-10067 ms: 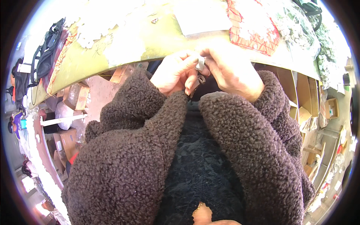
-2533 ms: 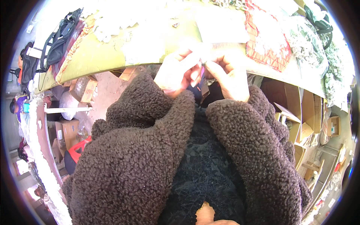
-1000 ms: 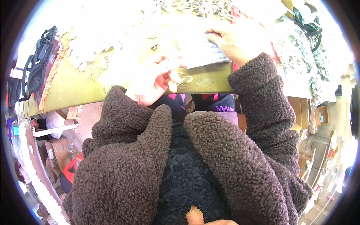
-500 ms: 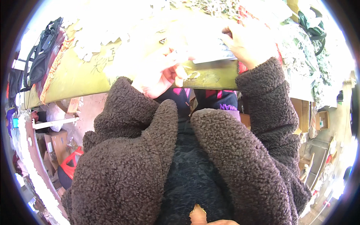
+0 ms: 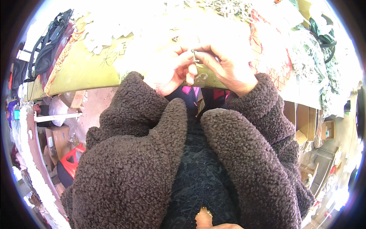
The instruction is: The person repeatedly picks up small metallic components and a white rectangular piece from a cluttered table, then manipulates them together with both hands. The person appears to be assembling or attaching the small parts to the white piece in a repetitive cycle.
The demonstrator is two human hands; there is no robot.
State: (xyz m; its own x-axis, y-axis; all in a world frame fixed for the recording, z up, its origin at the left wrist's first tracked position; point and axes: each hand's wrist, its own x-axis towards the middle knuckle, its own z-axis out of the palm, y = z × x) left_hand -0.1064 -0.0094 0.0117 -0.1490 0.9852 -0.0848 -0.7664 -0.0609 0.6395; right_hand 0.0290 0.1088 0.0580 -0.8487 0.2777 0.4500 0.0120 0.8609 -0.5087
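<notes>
Over the table's near edge, my left hand (image 5: 171, 74) and my right hand (image 5: 230, 72) meet fingertip to fingertip. Between their pinched thumbs and forefingers is a small, thin, curved piece (image 5: 194, 56), greyish green; its kind is too small and washed out to tell. Both hands are closed on it. Just below the fingers, a pale loop of cord or band (image 5: 210, 78) lies at the edge of the yellow-green tabletop (image 5: 89, 74). Strong glare bleaches the backs of both hands and the table's middle.
Pale scraps (image 5: 100, 38) lie at the table's left, beside a black bag (image 5: 51, 38). To the right are red netting (image 5: 267, 47) and clear plastic bags (image 5: 309, 61) with greenish contents. Small pieces (image 5: 228, 8) are heaped at the back. Cardboard boxes (image 5: 59, 141) stand below left.
My right hand has come left and nearer, away from a bright sheet or bag, and now meets my left hand at the small piece. Red netting shows where that arm was.
</notes>
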